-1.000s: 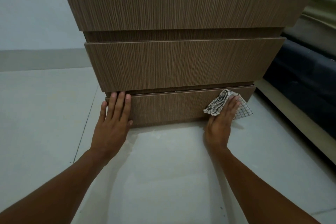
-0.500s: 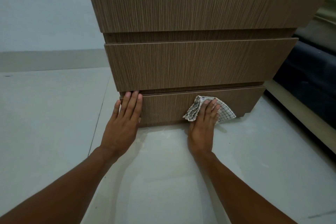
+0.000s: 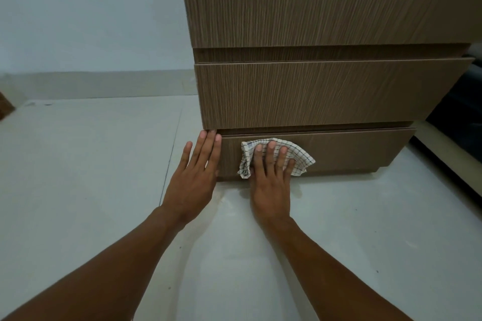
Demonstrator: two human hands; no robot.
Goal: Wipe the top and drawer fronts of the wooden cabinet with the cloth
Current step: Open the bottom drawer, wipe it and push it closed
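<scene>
A tall brown wooden cabinet with a fine vertical grain [image 3: 326, 2] stands on a pale glossy tiled floor [image 3: 91, 164]. Three stepped drawer fronts show, each set back a little under the one above. The white cloth with thin dark checks [image 3: 300, 157] lies against the bottom drawer front [image 3: 352, 148], towards its left end and just below its upper edge. Its left side is bunched into folds that hang close to the floor, and its right corner fans out flat on the wood.

The right hand [image 3: 271, 180] presses the cloth onto that drawer front with four straight, slightly spread fingers. The thumb is hidden, so whether it tucks under the folds cannot be told. The left hand [image 3: 194, 177] is just beside it at the drawer's left edge, with flat, straight fingers held close together. Its fingertips reach the lower left corner of the middle drawer front [image 3: 326, 94]. It holds nothing. Both bare forearms stretch in from the lower edge of the view, over the floor.

The middle drawer front overhangs the bottom one, so the cloth and both sets of fingertips sit close under its lip. Behind and to the left rises a plain pale blue-grey wall [image 3: 91, 13] with a lighter skirting band along its foot. To the right of the cabinet, near its side, stands a dark piece of furniture [image 3: 461, 101] on a pale base [image 3: 443, 143]. A small brown shape [image 3: 5, 107] pokes in at the far left edge, too cropped to identify.
</scene>
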